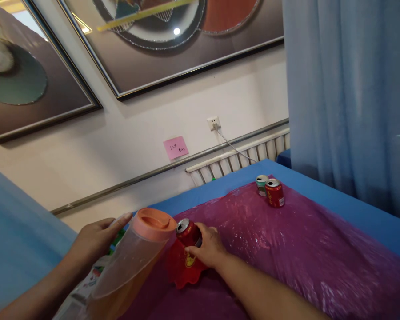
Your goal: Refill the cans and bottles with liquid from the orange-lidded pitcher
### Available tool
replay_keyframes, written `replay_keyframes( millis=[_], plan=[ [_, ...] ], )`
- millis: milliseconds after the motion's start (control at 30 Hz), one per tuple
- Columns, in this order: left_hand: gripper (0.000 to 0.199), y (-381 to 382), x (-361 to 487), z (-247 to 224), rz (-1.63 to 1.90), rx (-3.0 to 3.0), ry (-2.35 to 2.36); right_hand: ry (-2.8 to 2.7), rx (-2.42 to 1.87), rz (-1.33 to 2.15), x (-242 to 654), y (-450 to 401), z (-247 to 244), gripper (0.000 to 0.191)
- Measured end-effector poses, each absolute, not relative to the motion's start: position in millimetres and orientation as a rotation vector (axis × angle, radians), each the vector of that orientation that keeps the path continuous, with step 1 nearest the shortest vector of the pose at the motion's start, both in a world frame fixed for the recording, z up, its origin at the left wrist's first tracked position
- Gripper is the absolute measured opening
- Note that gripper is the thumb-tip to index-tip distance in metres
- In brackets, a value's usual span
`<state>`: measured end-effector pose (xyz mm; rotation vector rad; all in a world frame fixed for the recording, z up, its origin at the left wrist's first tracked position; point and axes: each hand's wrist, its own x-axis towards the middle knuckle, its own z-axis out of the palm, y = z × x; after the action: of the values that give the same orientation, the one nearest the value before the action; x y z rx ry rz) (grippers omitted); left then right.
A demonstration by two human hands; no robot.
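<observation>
My right hand [210, 246] is wrapped round a red can [188, 233] with an opened top, above a red scalloped mat [186, 266] with a yellow print. To the left of the can stands a clear plastic pitcher [130, 262] with an orange lid, part filled with amber liquid; it looks tilted in this view. My left hand [98, 235] is beside the pitcher's left side, fingers stretched out and thumb apart, gripping nothing. Farther back at the right, another red can [275, 193] stands next to a green and white can [262, 185].
Shiny purple plastic sheeting [280, 249] covers much of the blue table [320, 195]. Partly hidden packages [90, 280] lie behind the pitcher at the left. A cord runs from a wall socket [214, 123] past the radiator [233, 162]. Blue curtains [346, 89] hang at the right.
</observation>
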<state>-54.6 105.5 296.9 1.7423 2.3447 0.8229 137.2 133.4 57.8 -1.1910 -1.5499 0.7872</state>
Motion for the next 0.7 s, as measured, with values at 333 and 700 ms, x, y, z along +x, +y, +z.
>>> replay_keyframes(
  millis=[333,700],
  plan=[
    [0.066,106.3,-52.5,296.9,0.768,1.736,2.380,-1.549,-1.210,0.776,137.9,131.8,59.9,0.066],
    [0.070,105.8,-54.0,298.1,0.760,1.703,2.383,-1.551,-1.210,0.792,137.9,132.7,58.7,0.068]
  ],
)
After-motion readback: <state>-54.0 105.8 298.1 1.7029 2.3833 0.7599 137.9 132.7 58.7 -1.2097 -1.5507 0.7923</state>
